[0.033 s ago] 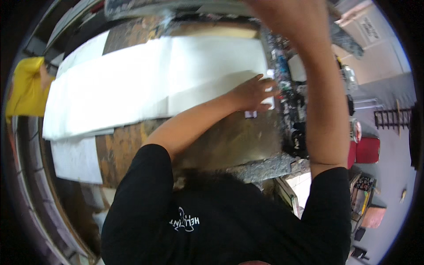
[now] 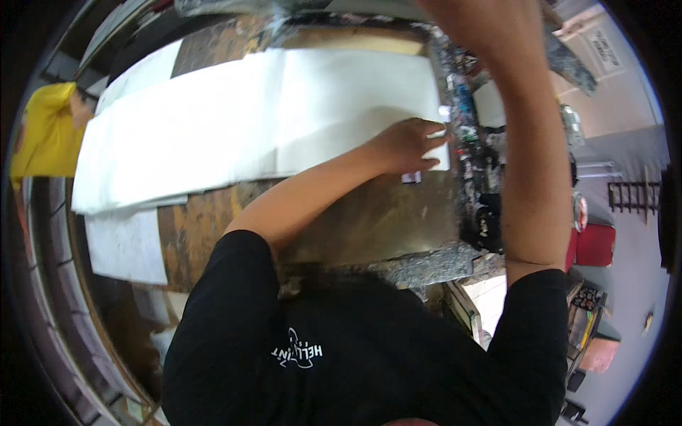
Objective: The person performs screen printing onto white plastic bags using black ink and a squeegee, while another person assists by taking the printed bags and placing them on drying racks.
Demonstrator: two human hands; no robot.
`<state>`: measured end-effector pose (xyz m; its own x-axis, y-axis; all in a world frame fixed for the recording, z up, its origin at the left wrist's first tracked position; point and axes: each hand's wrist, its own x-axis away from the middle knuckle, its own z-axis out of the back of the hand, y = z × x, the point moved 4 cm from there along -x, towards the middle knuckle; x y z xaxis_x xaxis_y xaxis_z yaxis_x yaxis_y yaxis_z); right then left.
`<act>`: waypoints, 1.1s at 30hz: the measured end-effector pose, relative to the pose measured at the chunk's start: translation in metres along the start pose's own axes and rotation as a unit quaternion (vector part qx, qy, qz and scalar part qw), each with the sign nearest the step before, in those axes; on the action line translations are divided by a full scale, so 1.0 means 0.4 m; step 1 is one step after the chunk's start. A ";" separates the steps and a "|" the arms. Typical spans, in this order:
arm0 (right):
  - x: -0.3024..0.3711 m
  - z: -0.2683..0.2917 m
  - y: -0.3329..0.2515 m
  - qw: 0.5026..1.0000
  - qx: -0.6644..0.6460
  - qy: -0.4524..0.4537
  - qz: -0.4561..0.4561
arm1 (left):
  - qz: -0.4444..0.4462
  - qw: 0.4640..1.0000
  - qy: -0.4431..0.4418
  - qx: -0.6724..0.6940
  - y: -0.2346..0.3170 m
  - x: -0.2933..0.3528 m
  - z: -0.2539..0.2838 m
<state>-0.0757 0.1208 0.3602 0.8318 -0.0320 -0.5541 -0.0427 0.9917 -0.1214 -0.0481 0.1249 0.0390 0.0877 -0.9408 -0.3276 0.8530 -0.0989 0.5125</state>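
Note:
A long white sheet [image 2: 192, 135], paper or cloth I cannot tell, lies across the worn work table [image 2: 199, 234]. A crease crosses it near the middle. My left hand [image 2: 412, 145] rests at its right end, fingers spread toward the sheet's edge and not wrapped round anything. Just below that hand, a small pale piece [image 2: 410, 177] sits on the smooth brown board [image 2: 369, 220]. My right arm is raised along the right side. Only the wrist end of my right hand [image 2: 483, 21] shows at the top edge, with its fingers out of the picture.
A paint-spattered strip [image 2: 462, 121] borders the board on the right. Another white sheet [image 2: 124, 245] lies partly under the long one at left. Beyond the table's left end, a person in yellow [image 2: 50, 131] stands near racks [image 2: 60, 284]. A red chair [image 2: 595, 245] stands far right.
The view has shifted slightly, so the table sits a little higher and farther right. My left hand stays at the sheet's right end, with its fingers slightly rearranged. The right arm remains raised.

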 end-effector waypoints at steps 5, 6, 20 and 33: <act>-0.004 -0.025 0.019 0.999 0.014 0.031 0.035 | 0.177 0.973 0.022 -0.148 -0.015 0.381 0.321; -0.007 -0.026 0.021 0.999 0.007 0.033 0.035 | 0.279 0.940 0.005 -0.194 -0.036 0.470 0.354; 0.013 -0.020 0.015 0.999 0.005 0.031 0.040 | 0.151 0.916 -0.081 -0.362 -0.053 0.642 0.297; 0.005 -0.015 0.007 0.997 0.054 0.022 0.052 | 0.186 0.973 -0.004 -0.137 -0.078 0.374 0.382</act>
<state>-0.0774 0.1228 0.3540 0.8005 0.0676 -0.5955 -0.0647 0.9976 0.0264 -0.1400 -0.0622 0.0954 0.4144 -0.8971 -0.1530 0.8678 0.3389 0.3635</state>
